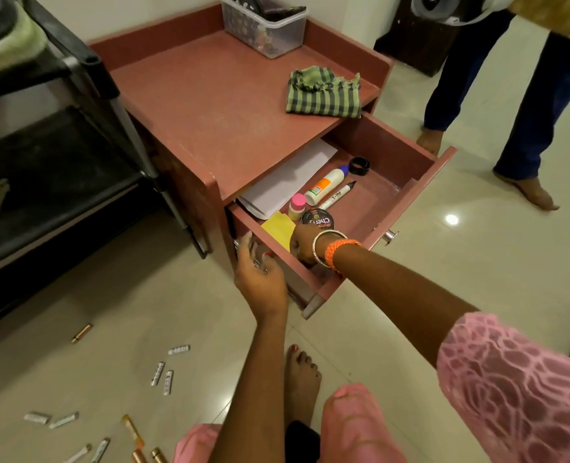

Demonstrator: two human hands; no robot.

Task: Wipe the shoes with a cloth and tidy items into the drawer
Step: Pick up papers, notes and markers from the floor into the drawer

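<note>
I reach my right hand (pixel 305 243) into the open drawer (pixel 407 162), fingers hidden so its grip is unclear, my open left hand (pixel 257 272) steadying the front, the cloth (pixel 323 93) waiting on the worktop (pixel 210 105).

A short pink sleeve with a net-like pattern (pixel 510 389) covers the right upper arm; the right wrist wears an orange braided bangle (pixel 338 250) beside a thin silver bangle (pixel 323 240). Pink trousers (pixel 357 426) cover the knees.
</note>
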